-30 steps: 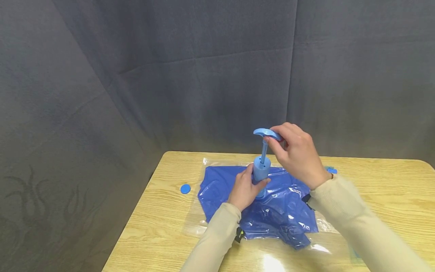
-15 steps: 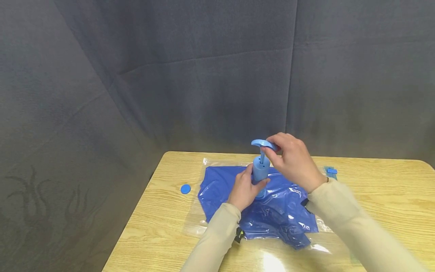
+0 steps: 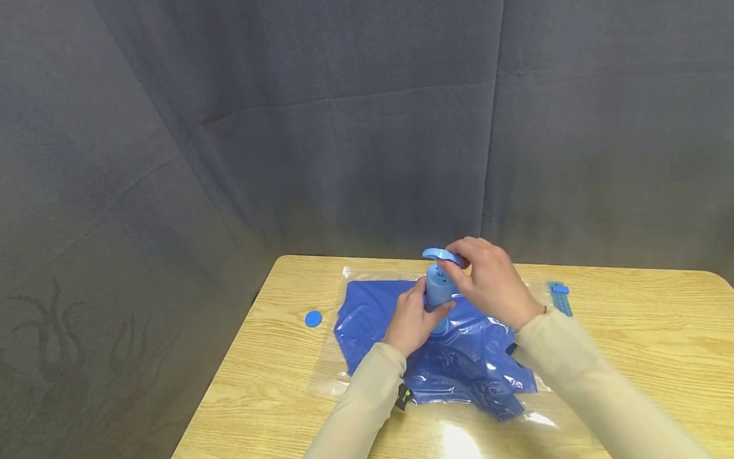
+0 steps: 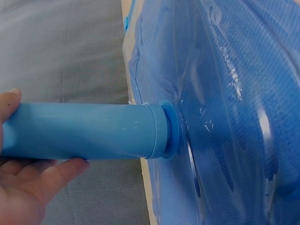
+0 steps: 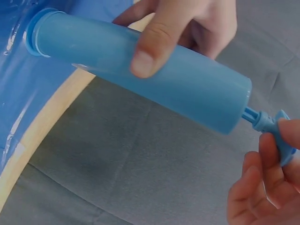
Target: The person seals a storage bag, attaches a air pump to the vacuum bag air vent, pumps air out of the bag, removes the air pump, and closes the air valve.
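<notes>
A light blue hand pump (image 3: 439, 288) stands upright on the valve of a clear vacuum storage bag (image 3: 329, 376) with blue fabric (image 3: 367, 319) inside. My left hand (image 3: 411, 319) grips the pump's barrel, fingers on one side and thumb on the other. With thumb and fingers, my right hand (image 3: 492, 280) pinches the pump's T-shaped handle (image 3: 438, 254) just above the barrel. Only a short piece of the rod (image 5: 251, 115) shows in the right wrist view. In the left wrist view, the pump's base (image 4: 159, 131) meets the valve on the bag.
A round blue cap (image 3: 313, 319) lies on the wooden table (image 3: 258, 370) left of the bag. At the bag's right edge sits a blue zip slider (image 3: 560, 289). A grey curtain (image 3: 344, 159) hangs behind the table.
The right hand has pushed the pump handle down, so the rod has sunk into the barrel. The left hand has kept its place on the pump.
</notes>
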A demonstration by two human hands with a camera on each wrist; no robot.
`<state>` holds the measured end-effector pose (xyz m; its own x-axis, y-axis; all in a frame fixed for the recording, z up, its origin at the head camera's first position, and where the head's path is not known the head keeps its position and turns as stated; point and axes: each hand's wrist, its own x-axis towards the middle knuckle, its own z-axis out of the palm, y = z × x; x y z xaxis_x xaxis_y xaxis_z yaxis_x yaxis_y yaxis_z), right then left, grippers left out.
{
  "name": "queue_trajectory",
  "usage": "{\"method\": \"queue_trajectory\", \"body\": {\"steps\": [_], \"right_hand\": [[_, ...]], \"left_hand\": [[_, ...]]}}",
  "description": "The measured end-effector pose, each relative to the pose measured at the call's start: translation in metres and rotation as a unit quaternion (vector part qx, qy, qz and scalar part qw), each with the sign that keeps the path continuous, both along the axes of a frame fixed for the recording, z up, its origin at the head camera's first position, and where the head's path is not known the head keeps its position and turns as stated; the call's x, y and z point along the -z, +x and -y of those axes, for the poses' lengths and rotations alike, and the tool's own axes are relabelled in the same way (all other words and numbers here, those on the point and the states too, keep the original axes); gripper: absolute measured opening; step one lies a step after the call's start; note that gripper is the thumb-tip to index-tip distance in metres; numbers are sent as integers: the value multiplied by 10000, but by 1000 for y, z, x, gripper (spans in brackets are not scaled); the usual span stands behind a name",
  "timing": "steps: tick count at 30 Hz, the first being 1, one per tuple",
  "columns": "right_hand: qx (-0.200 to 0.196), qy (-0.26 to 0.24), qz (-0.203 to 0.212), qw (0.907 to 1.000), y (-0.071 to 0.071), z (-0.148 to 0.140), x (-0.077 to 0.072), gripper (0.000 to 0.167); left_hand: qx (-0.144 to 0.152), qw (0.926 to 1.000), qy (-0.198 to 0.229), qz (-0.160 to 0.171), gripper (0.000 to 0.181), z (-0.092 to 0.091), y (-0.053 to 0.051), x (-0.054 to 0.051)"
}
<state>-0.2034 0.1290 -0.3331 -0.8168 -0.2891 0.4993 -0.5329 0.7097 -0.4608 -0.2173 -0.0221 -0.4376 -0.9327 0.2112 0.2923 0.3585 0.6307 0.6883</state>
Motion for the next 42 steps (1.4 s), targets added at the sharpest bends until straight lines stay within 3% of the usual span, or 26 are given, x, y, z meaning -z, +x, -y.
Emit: {"method": "queue_trajectory", "body": {"steps": [12,36,42], "right_hand": [[10,-11,-25,10000,0,2,17,15],[21,-181,-348,9992,1,5,20,16],[47,-355,-411,9985,1,6,20,15]], "left_hand": [[65,9997,-43,-236,54,2,2,1],[53,9993,34,-370,54,4,-1,4],[84,9997,43,-203,55,3,-1,3]]}}
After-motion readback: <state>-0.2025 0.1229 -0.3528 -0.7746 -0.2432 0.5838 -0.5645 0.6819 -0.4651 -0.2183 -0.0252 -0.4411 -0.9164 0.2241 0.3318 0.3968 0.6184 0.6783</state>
